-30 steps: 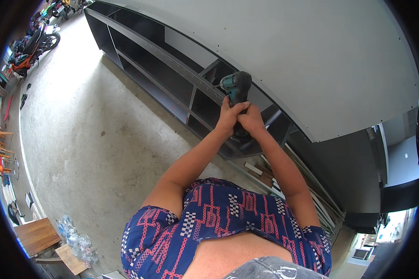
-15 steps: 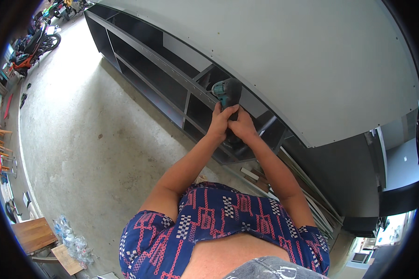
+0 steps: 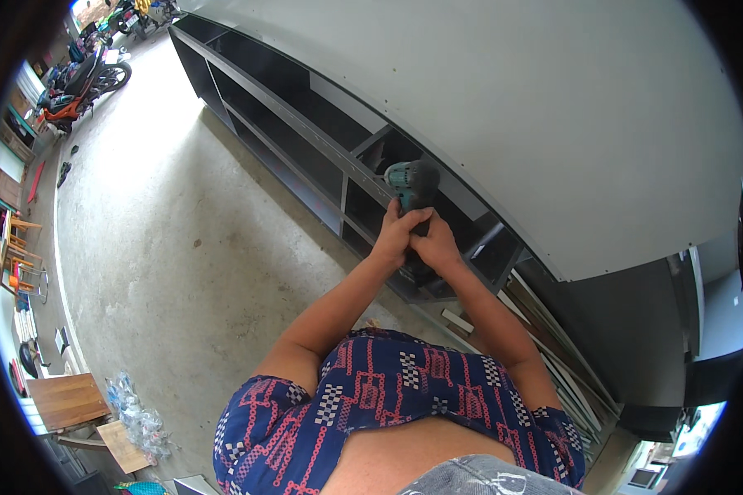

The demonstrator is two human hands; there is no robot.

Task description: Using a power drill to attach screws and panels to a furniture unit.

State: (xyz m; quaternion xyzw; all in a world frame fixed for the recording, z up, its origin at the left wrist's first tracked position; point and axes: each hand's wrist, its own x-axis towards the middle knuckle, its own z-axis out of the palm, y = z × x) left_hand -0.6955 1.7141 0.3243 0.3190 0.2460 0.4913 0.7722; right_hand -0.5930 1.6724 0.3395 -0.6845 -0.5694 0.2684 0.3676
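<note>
A teal and black cordless drill (image 3: 413,180) is held in front of me, its chuck end pointing left. My left hand (image 3: 396,232) is wrapped round its handle, fingers closed. My right hand (image 3: 437,241) grips the handle from the other side. Below both hands shows the dark battery base, partly hidden by my wrists. Just beyond the drill runs a long dark grey cabinet frame (image 3: 314,132) with open compartments. A dark divider panel (image 3: 371,142) stands near the drill's front. Whether the drill's tip touches the frame I cannot tell.
A large light grey panel (image 3: 553,107) covers the far right side of the cabinet. Long strips of board (image 3: 565,371) lie at my right. On the concrete floor (image 3: 165,272) at lower left are wooden boards (image 3: 68,401) and clear plastic wrap (image 3: 132,417). Motorbikes (image 3: 87,87) stand far left.
The view has shifted, so the cabinet, floor things and drill appear slightly lower and farther right. Both hands still hold the drill in much the same pose.
</note>
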